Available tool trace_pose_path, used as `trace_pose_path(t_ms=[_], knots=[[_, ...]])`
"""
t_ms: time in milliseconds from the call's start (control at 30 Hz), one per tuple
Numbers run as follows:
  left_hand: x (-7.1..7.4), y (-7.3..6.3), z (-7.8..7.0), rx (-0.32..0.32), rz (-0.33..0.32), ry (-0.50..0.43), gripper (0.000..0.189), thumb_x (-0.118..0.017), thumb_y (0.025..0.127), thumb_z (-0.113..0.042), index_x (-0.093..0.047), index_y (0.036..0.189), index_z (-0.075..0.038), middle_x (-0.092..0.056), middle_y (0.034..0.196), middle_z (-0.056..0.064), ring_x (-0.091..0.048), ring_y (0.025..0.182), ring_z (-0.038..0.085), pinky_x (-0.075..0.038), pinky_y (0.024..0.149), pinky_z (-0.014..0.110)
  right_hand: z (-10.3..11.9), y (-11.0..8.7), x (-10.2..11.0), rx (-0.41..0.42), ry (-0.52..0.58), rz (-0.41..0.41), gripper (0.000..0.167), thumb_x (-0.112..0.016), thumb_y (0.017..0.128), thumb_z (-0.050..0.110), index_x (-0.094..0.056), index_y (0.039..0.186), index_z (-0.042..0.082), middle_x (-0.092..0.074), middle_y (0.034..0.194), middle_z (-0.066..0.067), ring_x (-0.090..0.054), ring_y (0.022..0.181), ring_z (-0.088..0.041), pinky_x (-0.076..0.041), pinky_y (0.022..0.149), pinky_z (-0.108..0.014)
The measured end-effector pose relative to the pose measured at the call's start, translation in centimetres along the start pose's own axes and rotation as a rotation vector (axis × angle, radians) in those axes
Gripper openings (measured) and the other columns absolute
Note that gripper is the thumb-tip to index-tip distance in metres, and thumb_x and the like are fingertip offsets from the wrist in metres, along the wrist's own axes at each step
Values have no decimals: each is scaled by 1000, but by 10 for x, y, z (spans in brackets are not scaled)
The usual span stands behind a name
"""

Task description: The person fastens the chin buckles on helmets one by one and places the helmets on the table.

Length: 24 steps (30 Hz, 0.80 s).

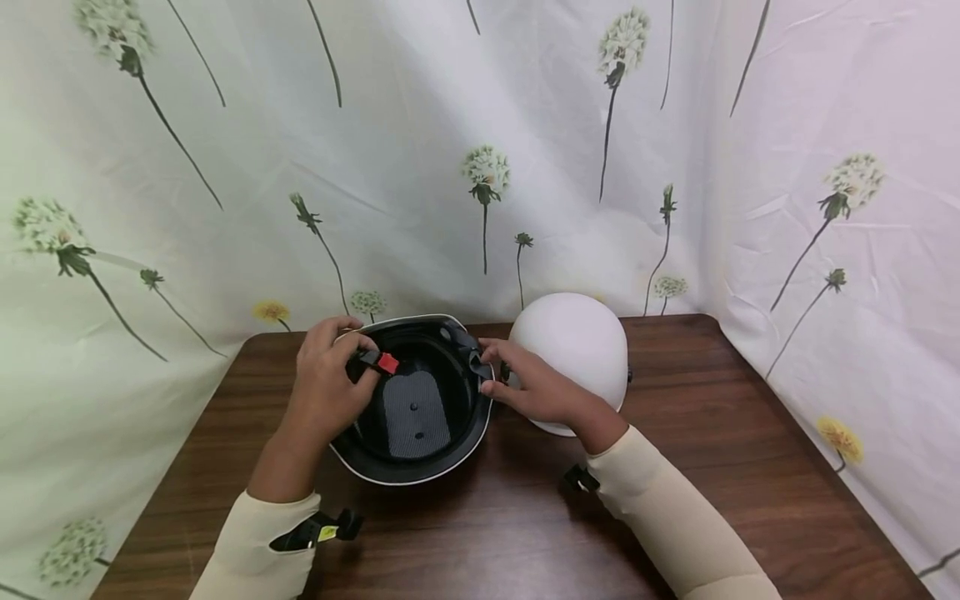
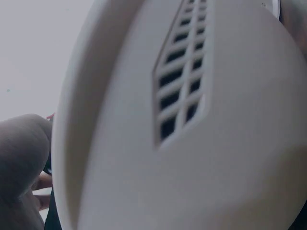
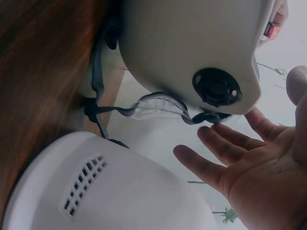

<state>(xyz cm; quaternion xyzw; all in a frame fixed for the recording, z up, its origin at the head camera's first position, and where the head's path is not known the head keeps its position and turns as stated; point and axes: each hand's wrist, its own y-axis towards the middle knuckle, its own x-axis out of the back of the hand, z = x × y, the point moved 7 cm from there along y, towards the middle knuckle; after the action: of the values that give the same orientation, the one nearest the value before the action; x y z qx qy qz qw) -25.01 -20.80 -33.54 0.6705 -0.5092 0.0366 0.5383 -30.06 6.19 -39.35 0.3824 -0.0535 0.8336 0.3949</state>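
One left hand (image 1: 330, 375) pinches a red buckle (image 1: 387, 362); one right hand (image 1: 536, 387) spreads at the upturned helmet (image 1: 417, 396).

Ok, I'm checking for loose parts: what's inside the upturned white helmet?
Its black lining and grey textured panel show; the left hand, pinching a red-and-black plastic buckle, hides the lining behind.

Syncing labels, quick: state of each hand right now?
Left hand: closed, holding the red-and-black buckle.
Right hand: open, fingertips at the right side of the upturned helmet, no grip visible.
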Motion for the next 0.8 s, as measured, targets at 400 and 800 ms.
trace_pose_path(t_ms=[400,800], knots=[[-4,1,1,-19,51,-27,5,-70,94,8,-72,97,5,-65,135,33,-44,141,59,-28,119,79,-10,4,-10,26,-34,22,97,-48,104,75,-39,168,2,-26,180,-21,-28,167,-43,-31,130,-65],[-3,4,3,7,80,-61,2,-61,96,3,-61,97,5,-64,133,34,-48,137,54,-27,121,72,-5,1,-6,56,-57,-93,112,-46,99,83,-32,170,-2,-26,177,-18,-37,160,-40,-36,126,-65]])
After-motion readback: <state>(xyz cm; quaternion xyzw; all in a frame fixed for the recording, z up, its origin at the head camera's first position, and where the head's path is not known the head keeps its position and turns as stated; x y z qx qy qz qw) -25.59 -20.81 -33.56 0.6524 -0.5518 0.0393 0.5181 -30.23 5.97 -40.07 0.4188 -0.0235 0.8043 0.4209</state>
